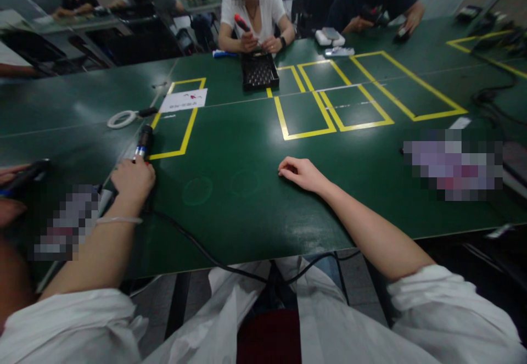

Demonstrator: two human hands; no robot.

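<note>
My left hand is closed round the rear end of a black electric screwdriver that lies on the green table, its tip pointing away from me. A black cable runs from the tool back over the table's front edge. My right hand rests on the bare table surface, fingers loosely curled, holding nothing.
Yellow tape rectangles mark the table. A white paper and a white ring lie at the left. A black tray sits before a person in white opposite, who holds a red tool. Another person's hand is at far left.
</note>
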